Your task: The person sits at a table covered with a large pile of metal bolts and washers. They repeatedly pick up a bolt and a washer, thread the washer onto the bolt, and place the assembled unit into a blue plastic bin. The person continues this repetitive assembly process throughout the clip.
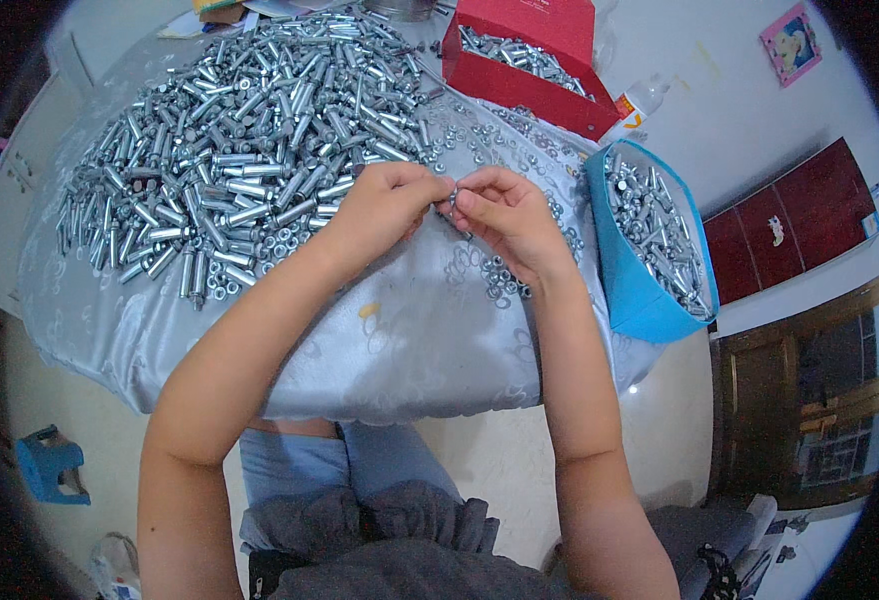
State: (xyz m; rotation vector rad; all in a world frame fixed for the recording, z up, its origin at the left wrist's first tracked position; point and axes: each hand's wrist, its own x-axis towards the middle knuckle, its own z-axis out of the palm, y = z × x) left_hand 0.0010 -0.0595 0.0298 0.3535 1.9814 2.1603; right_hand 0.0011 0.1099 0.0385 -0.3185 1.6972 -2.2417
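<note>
Fingers [431,188] of the left hand [384,208] are drawn together, what they pinch hidden; they meet the right hand [521,225], whose thumb and forefinger are clamped on one metal bolt [463,231], partly covered, over the table. Bare tablecloth [414,350] lies between the hands and the near edge; a bolt heap [249,150] crowds the left, loose nuts [499,282] the right. One red box [519,88], one blue bin [649,312], one bottle [645,96]; heaped bolts are uncountable.
</note>
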